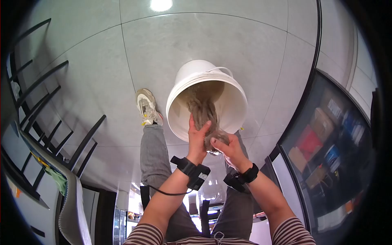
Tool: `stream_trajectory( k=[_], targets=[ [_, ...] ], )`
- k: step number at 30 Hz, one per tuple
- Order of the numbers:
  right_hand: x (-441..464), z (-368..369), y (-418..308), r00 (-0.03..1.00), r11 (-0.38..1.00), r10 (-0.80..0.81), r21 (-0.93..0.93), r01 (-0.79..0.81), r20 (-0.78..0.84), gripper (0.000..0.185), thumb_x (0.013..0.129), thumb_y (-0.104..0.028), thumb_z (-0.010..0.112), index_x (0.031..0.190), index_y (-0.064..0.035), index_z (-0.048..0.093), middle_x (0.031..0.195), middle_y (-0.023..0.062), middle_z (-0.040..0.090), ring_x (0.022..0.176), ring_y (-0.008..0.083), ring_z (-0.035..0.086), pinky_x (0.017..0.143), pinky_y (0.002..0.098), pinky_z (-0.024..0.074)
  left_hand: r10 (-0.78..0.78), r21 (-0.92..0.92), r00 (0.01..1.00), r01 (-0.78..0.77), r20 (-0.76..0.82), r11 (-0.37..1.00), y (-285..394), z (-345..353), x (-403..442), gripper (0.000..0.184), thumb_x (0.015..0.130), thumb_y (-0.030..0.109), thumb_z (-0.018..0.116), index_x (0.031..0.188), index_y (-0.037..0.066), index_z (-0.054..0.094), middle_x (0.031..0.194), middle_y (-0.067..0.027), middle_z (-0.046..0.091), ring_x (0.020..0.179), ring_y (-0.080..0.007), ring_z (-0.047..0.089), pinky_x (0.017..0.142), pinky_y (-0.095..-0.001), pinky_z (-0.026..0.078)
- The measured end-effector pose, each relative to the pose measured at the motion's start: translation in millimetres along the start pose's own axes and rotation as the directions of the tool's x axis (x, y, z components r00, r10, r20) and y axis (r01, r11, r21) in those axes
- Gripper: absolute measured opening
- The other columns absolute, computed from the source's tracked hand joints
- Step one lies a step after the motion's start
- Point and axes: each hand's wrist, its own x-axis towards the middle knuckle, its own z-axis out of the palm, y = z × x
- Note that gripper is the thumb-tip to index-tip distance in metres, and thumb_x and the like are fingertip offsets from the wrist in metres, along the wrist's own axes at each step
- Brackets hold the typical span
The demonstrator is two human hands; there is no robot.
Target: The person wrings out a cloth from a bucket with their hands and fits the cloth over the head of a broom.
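A white bucket [193, 70] stands on the floor in front of me, with murky brown water inside. A wet, grey-brown cloth [203, 111] hangs down into it in twisted folds. My left hand [198, 138] is closed around the cloth at the bucket's near side. Beside it, my right hand [229, 149] grips the bunched upper end of the cloth, thumb on top. Water glistens under the bunched end. The cloth's lower tip is hard to make out against the water.
Grey floor tiles [90, 69] surround the bucket. My shoe [147, 107] is to its left. Black metal bars [87, 141] stick out at the left, near a grey padded edge [73, 200]. A glass-fronted cabinet [326, 151] with boxes inside stands at the right.
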Motion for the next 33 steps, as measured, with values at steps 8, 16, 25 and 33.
stream_trajectory(
  k=[8, 16, 25, 33],
  targets=[
    [57.1, 11.1, 5.8, 0.946, 0.947, -0.254, -0.252, 0.201, -0.200, 0.023, 0.086, -0.020, 0.055, 0.085, 0.0023, 0.058, 0.072, -0.0015, 0.058, 0.065, 0.0045, 0.048, 0.056, 0.0213, 0.0401, 0.223, 0.062, 0.974, -0.226, 0.048, 0.972, -22.0, -13.8, 2.1, 0.023, 0.088, 0.008, 0.049, 0.110, 0.003, 0.044, 0.100, -0.0049, 0.054, 0.087, -0.0107, 0.053, 0.074, -0.0234, 0.044],
    [105.3, -33.2, 19.4, 0.907, 0.869, -0.273, -0.486, 0.090, -0.320, 0.023, 0.084, -0.020, 0.056, 0.084, 0.0021, 0.057, 0.066, 0.0070, 0.059, 0.058, 0.0136, 0.054, 0.054, 0.0273, 0.0419, 0.231, 0.204, 0.965, -0.253, 0.126, 0.946, -8.4, -10.6, 0.1, 0.019, 0.086, 0.005, 0.050, 0.104, 0.004, 0.044, 0.090, -0.0019, 0.052, 0.079, -0.0064, 0.048, 0.070, -0.0201, 0.041],
    [125.7, -72.4, 13.9, 0.835, 0.434, -0.528, -0.895, 0.106, -0.157, 0.053, 0.076, -0.013, 0.060, 0.124, -0.0065, 0.038, 0.120, 0.0203, 0.046, 0.108, 0.0354, 0.046, 0.083, 0.0432, 0.0415, 0.006, 0.128, 1.000, -0.008, 0.016, 0.992, 18.5, -33.0, 2.1, 0.040, 0.085, 0.005, 0.049, 0.123, 0.005, 0.038, 0.124, -0.0094, 0.042, 0.117, -0.0208, 0.038, 0.088, -0.0351, 0.041],
    [204.7, -48.1, 40.3, 0.966, -0.367, -0.162, -0.896, -0.250, -0.203, 0.071, 0.072, -0.021, 0.062, 0.134, -0.0148, 0.029, 0.137, 0.0172, 0.028, 0.123, 0.0353, 0.032, 0.089, 0.0500, 0.0400, -0.085, 0.092, 0.995, 0.081, 0.050, 0.993, 33.7, -49.6, 2.6, 0.033, 0.085, 0.005, 0.047, 0.118, 0.003, 0.046, 0.125, -0.0074, 0.043, 0.119, -0.0195, 0.036, 0.092, -0.0367, 0.038]
  ],
)
